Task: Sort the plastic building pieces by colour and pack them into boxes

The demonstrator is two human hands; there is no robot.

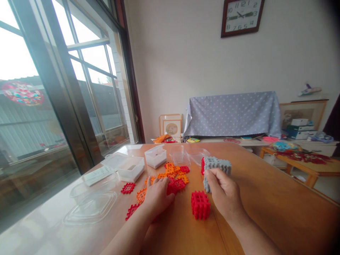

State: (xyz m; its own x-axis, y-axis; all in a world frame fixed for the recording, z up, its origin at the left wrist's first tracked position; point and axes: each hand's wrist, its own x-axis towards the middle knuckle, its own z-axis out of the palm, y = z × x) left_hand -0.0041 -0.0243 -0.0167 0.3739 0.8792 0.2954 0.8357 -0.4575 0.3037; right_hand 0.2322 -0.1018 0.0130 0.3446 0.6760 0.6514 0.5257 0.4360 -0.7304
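Note:
My left hand (pixel 158 193) reaches over a loose pile of flat interlocking plastic tiles, its fingers apart and partly hidden among them. Next to its fingertips are red tiles (pixel 177 184), with orange tiles (pixel 170 168) just beyond. A single red tile (pixel 128 188) lies left of the pile. Closed in a pinch, my right hand (pixel 223 191) grips a grey block structure (pixel 217 165) built of the same tiles, with red on its left side. Between my hands a finished-looking red cube (pixel 200 205) rests on the table.
The wooden table (pixel 255 198) carries white plastic boxes (pixel 131 168), clear containers (pixel 180 154), a clear lid (pixel 90 208) and a paper sheet (pixel 100 176) at the left and back. Behind stands a cabinet under a polka-dot cloth (pixel 233 113); a window is at left.

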